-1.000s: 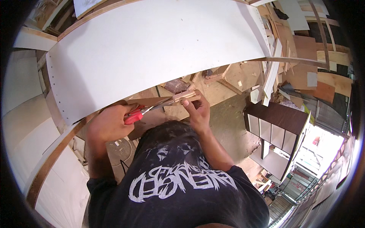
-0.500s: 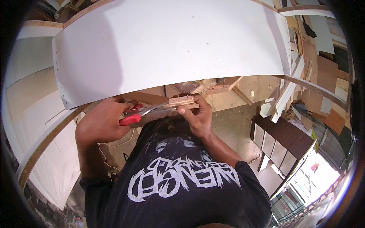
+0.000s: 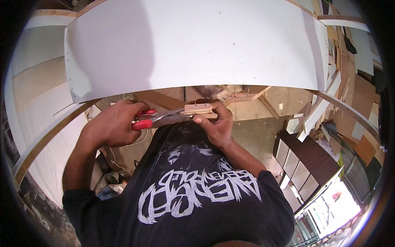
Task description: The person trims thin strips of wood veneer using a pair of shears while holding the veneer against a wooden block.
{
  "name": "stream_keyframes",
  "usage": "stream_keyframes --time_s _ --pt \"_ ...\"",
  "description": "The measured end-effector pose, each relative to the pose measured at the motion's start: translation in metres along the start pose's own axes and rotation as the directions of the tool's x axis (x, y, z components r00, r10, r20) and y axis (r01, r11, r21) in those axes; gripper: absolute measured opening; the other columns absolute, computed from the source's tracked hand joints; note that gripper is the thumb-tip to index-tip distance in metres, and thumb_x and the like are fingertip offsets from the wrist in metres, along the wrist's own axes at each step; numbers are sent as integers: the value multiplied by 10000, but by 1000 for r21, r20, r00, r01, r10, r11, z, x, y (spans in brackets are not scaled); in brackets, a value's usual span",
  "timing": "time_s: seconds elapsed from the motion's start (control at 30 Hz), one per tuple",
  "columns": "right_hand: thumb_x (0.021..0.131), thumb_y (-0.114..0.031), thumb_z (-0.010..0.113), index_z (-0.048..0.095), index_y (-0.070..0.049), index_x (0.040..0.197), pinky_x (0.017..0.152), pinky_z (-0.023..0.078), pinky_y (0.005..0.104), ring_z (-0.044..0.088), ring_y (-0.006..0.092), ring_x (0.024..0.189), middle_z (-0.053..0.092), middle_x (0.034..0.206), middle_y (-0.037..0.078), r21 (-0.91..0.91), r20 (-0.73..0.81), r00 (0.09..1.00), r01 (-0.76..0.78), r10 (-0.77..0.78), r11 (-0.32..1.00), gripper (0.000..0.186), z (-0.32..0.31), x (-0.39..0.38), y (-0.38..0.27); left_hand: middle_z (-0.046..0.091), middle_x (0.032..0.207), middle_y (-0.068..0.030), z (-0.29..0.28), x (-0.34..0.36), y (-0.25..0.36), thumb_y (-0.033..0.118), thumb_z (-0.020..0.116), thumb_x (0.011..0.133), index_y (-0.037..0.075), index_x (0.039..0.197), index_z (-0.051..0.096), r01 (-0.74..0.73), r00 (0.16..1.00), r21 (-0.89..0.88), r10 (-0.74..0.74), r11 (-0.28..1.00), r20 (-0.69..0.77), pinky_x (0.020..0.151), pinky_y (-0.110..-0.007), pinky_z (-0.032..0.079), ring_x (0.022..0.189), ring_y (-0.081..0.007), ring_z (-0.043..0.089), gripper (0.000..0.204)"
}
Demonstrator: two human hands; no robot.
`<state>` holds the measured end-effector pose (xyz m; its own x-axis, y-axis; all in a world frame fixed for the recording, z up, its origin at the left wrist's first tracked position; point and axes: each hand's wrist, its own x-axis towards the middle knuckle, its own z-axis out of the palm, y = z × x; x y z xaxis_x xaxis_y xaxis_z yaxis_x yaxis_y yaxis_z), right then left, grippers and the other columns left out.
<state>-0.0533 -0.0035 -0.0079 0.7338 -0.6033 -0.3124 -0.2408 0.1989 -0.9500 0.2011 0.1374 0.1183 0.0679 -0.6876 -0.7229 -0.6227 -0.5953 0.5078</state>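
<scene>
My left hand (image 3: 109, 123) is closed round the red handles of a pair of snips (image 3: 158, 117). The handles stand apart, and the long grey blades point right, reaching the left end of a small wooden block (image 3: 198, 108). Pinched between thumb and fingers, that block is in my right hand (image 3: 218, 125). It looks layered, with a few thin nails or pins sticking up from its top. Whether the blades grip the wood or only touch it, I cannot tell. Both hands are in front of my black shirt, just below the near edge of a large white panel (image 3: 197, 45).
Wooden frame rails curve out from the panel on the left (image 3: 53, 140) and right (image 3: 349, 109). Timber offcuts (image 3: 247, 96) lie on the floor beyond my hands. A dark brown and white shelf unit (image 3: 306, 164) stands at right. A pale cable (image 3: 119, 166) trails at lower left.
My left elbow has swung outward to the left, and the hand with the snips has turned slightly. The white panel has shifted rightward in view. Both hands keep their holds.
</scene>
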Motion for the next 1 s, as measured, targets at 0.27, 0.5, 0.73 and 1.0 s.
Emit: stream_keyframes --time_s 0.27,0.5,0.73,1.0 --pt "825 -255 863 719 11 1053 809 565 336 714 181 873 758 966 120 -13 53 999 13 -12 1000 380 -5 9 -10 681 972 -249 -12 6 10 80 640 736 -48 1126 640 67 994 17 -68 998 83 846 -480 526 953 -412 667 410" --pt "855 -99 825 665 48 1096 868 556 309 688 150 964 738 1065 125 -92 174 983 79 -62 993 325 -11 10 1 614 741 -211 -2 7 8 51 631 667 -35 985 652 55 998 -22 -55 998 4 666 -482 478 725 -393 642 329" --pt "792 -285 883 780 -84 1046 881 534 377 715 237 902 763 993 98 -37 127 992 -8 12 999 340 -10 11 1 592 672 -188 -2 8 9 70 641 685 -13 934 664 97 995 -61 -97 993 3 607 -447 456 626 -355 604 264" --pt "810 -250 874 770 -48 1055 860 559 338 738 203 884 778 975 104 92 117 993 14 -25 996 334 -6 17 -7 587 640 -177 -12 13 5 69 623 676 -25 892 677 114 989 13 -114 993 90 579 -420 455 559 -309 552 242"
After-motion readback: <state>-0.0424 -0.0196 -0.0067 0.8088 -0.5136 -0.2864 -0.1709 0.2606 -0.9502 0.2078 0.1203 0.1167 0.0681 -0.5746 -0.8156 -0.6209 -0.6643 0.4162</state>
